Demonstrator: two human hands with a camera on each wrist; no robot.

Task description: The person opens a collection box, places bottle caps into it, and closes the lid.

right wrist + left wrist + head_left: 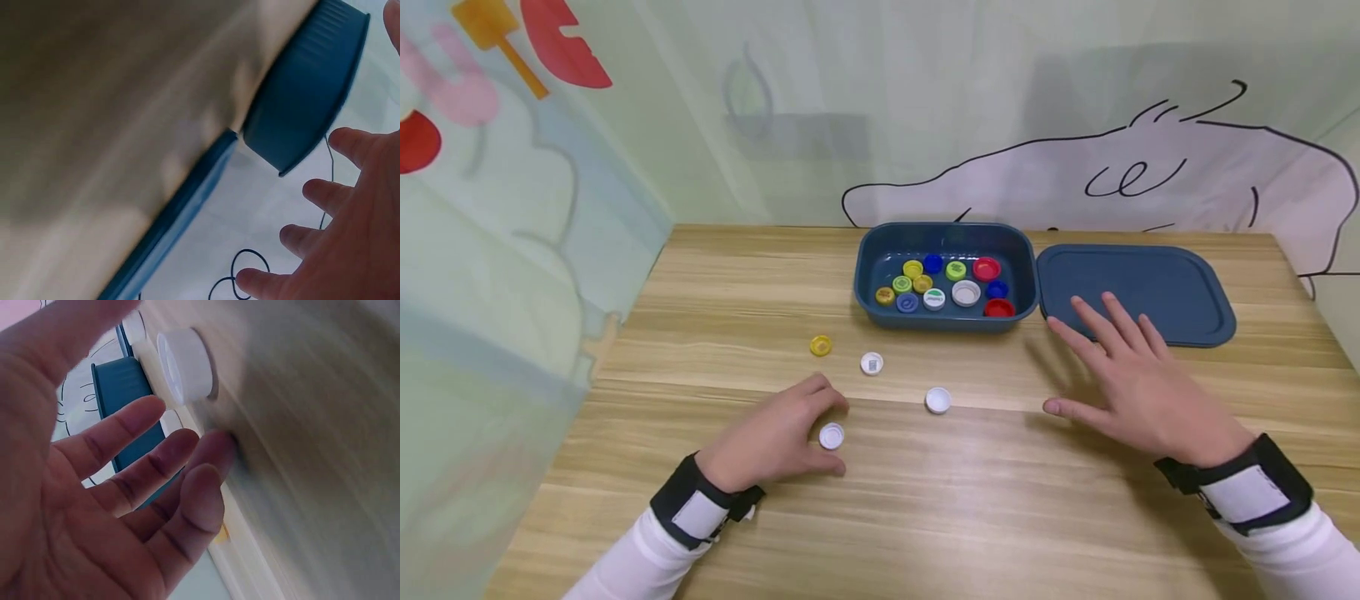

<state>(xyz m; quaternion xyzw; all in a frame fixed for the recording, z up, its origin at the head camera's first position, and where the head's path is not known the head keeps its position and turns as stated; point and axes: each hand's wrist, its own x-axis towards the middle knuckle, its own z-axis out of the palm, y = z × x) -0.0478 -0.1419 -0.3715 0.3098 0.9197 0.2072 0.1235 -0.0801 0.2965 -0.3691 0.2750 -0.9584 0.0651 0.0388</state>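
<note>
My left hand (775,435) is low over the wooden table, its thumb and fingers curved apart on either side of a white bottle cap (832,436). In the left wrist view the cap (185,365) stands on the table, with a gap between it and the fingertips (203,487). Another white cap (937,400), a white cap with a printed mark (872,363) and a yellow cap (821,345) lie farther off. My right hand (1150,396) hovers with spread fingers near the front edge of a flat blue lid (1138,292), holding nothing.
A dark blue box (947,323) stands at the back of the table, with several coloured bottle caps inside. The lid lies flat against its right side. Printed fabric (940,100) hangs behind the table (985,517) and along its left.
</note>
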